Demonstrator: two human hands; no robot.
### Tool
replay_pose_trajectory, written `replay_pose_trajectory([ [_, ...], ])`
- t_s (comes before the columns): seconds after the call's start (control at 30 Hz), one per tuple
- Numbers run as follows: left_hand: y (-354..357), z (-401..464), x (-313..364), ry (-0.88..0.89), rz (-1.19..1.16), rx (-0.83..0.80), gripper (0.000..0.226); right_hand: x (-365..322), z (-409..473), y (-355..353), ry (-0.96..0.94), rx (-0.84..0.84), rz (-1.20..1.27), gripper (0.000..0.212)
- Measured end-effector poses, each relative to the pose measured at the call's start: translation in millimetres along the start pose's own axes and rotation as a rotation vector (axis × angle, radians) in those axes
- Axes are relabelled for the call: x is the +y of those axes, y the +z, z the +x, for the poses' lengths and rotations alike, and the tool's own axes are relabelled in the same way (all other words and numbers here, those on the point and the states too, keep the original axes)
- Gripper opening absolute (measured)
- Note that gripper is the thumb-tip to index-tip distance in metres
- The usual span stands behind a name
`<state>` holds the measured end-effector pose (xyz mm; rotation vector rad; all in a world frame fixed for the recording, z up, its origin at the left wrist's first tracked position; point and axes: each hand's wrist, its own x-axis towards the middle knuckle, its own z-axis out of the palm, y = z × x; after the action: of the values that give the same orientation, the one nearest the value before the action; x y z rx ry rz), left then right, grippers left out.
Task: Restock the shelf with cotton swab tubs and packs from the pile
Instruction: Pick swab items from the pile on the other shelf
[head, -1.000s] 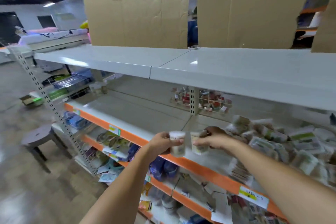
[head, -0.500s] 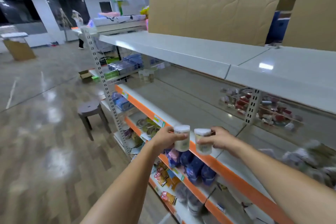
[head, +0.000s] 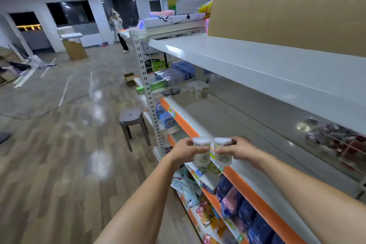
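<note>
Shop floor, glossy wood-pattern flooring (head: pixel 59 164); a person (head: pixel 118 29) stands far back.
Grey plastic stool (head: pixel 131 119): beside the shelf upright (head: pixel 146 93).
Left hand (head: pixel 183 150): fingers curled round a clear cotton swab tub (head: pixel 201 151), upright.
Right hand (head: pixel 240 149): grips a second cotton swab tub (head: pixel 223 150), upright, just beside the first.
Both tubs are held over the orange front edge of the shelf (head: pixel 227 125).
Shelved tubs (head: pixel 198 89): small cluster at the shelf's far end.
Cardboard sheet (head: pixel 287 6): stands on the top shelf.
</note>
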<state>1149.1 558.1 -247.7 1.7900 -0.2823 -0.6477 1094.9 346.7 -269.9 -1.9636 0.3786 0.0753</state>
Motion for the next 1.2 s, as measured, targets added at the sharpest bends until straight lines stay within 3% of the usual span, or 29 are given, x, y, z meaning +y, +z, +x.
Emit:
replay_pose_trajectory([
  [0.4, -99, 113, 6, 0.002, -0.040, 0.065, 0.014, -58, 128, 36, -0.042, -0.011, -0.073, 0.030],
  [0.63, -175, 201, 12, 0.023, -0.002, 0.054, 0.035, -86, 212, 72, -0.023, 0.099, -0.020, 0.034],
  [0.83, -227, 266, 17, 0.041, 0.053, -0.053, 0.068, -106, 268, 98, 0.045, 0.257, -0.009, 0.033],
  [1.0, -254, 310, 19, 0.064, 0.079, -0.105, 0.061, -117, 301, 109, 0.114, 0.389, -0.038, 0.044],
  [1.1, -259, 335, 19, 0.067, 0.073, -0.144, 0.044, -118, 317, 114, 0.139, 0.447, -0.006, 0.042],
  [1.2, -256, 361, 21, 0.065, 0.060, -0.188, 0.055, -115, 332, 113, 0.121, 0.497, 0.009, 0.035],
])
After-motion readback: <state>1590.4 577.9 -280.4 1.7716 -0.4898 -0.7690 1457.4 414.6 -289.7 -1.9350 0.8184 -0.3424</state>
